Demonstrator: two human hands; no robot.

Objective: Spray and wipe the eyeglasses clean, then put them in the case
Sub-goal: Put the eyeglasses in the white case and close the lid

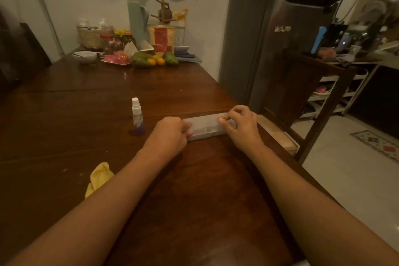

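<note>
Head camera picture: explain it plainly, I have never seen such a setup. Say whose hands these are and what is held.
No machine here: a camera worn on a person's head looks down at their own bare hands. The left hand and right hand each grip an end of a translucent case lying on the wooden table. Left of it stands a small spray bottle; nearer lies a crumpled yellow cloth. Whether glasses are inside cannot be told.

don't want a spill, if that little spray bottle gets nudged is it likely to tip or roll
Probably tips easily: the spray bottle stands upright, tall and narrow on a small base. Once down it would likely roll, since its body looks round and the wooden table is smooth and glossy.
</note>
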